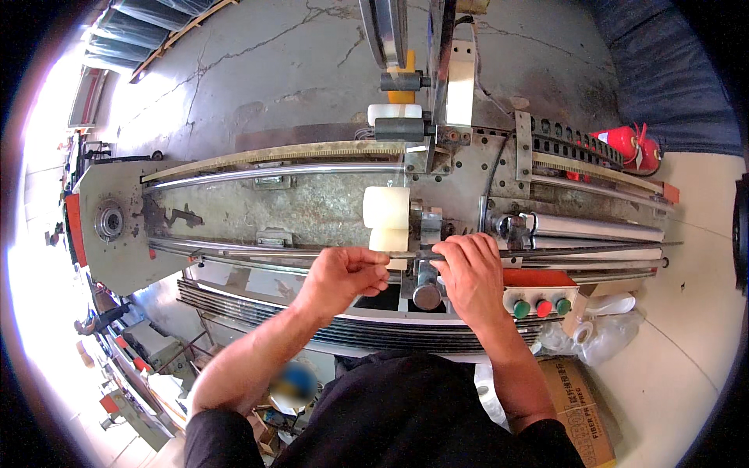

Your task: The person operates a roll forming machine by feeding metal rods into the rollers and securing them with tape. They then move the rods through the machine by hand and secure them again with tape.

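A long thin dark rod (pixel 562 250) runs crosswise over a metal machine bed. My right hand (pixel 473 273) has its fingers closed on the rod, just right of a round-ended metal lever (pixel 427 295). Just left of the lever, the thumb and fingers of my left hand (pixel 349 274) pinch together at the rod's line; their exact grip is partly hidden. Two cream rollers, a larger one (pixel 386 207) and a smaller one (pixel 388 239), sit directly beyond the gap between my hands. A clear strip seems to come down towards them from a dark roller (pixel 399 129).
Several dark rods (pixel 242 306) lie along the machine's front. A control box (pixel 540 303) with green and red buttons stands to the right, near a clear plastic bag (pixel 605 339) and a cardboard box (pixel 577 405). Red fire extinguishers (pixel 630 148) stand far right. A toothed rail (pixel 281 158) spans the back.
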Demonstrator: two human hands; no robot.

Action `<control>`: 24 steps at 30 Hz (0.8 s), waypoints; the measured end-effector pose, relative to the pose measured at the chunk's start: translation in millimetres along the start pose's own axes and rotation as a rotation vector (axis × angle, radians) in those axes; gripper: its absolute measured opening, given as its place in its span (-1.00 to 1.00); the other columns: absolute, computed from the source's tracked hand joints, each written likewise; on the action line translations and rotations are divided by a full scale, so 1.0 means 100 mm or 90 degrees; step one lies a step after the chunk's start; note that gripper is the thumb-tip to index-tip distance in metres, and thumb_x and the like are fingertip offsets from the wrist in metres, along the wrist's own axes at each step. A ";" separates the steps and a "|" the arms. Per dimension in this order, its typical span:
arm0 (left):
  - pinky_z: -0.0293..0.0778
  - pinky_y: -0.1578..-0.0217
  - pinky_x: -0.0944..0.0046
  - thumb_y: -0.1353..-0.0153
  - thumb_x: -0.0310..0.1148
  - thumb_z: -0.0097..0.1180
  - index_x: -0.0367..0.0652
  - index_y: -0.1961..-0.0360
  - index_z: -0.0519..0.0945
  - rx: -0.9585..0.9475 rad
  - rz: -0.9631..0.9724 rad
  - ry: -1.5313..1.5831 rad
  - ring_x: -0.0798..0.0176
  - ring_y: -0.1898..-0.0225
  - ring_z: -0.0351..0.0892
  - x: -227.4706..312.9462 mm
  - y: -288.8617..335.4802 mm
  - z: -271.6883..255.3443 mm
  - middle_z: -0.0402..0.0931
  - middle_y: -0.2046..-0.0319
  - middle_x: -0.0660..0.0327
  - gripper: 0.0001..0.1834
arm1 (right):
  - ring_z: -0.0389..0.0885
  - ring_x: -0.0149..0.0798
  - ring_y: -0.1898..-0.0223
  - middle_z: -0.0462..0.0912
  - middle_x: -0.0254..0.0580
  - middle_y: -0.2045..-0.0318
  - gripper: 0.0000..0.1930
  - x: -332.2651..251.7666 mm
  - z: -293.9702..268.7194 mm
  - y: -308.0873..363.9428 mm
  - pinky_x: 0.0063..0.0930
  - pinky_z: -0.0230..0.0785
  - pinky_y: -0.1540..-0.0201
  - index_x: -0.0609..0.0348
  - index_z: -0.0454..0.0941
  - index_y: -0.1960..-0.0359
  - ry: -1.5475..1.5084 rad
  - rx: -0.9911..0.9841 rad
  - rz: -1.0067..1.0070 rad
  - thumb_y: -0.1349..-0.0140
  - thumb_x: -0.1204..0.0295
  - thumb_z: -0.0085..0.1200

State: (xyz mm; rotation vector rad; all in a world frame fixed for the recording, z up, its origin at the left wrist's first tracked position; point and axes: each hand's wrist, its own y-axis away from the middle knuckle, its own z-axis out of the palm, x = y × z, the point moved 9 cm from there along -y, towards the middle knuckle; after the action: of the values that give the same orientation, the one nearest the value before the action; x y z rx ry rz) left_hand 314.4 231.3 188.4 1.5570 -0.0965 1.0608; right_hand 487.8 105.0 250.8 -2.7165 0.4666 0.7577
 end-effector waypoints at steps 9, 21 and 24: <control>0.71 0.27 0.24 -0.39 -0.44 0.39 -0.22 -0.12 0.71 0.316 0.276 -0.331 0.26 0.33 0.85 0.26 0.35 0.02 0.82 0.26 -0.05 -0.69 | 0.63 0.02 -0.03 0.68 -0.18 0.09 -0.64 -0.03 -0.01 -0.01 -0.01 0.41 -0.20 0.08 0.66 0.04 -0.037 0.012 0.003 -0.13 0.48 0.47; 0.60 0.35 -0.05 -0.25 -0.23 0.48 -0.03 -0.09 0.67 0.284 0.680 -0.789 -0.03 0.46 0.66 0.96 0.42 0.13 0.56 0.53 0.31 -0.59 | 0.60 0.10 -0.04 0.69 -0.07 0.07 -0.70 -0.04 -0.06 -0.07 0.02 0.39 -0.20 0.15 0.68 0.05 -0.070 0.029 0.000 -0.17 0.51 0.42; 0.61 0.28 -0.12 -0.25 -0.23 0.49 -0.11 -0.28 0.46 0.199 0.534 -0.743 -0.14 0.39 0.71 1.06 0.20 -0.01 0.68 0.47 0.20 -0.35 | 0.60 0.10 -0.03 0.69 -0.08 0.07 -0.69 -0.03 -0.06 -0.07 0.02 0.39 -0.19 0.15 0.68 0.06 -0.064 0.030 -0.004 -0.16 0.52 0.43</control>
State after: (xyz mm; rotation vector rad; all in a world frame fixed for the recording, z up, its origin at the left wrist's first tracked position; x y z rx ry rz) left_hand 363.5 276.4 272.6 2.3225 -1.5386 0.6128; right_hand 490.6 110.4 258.9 -2.6211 0.4476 0.8664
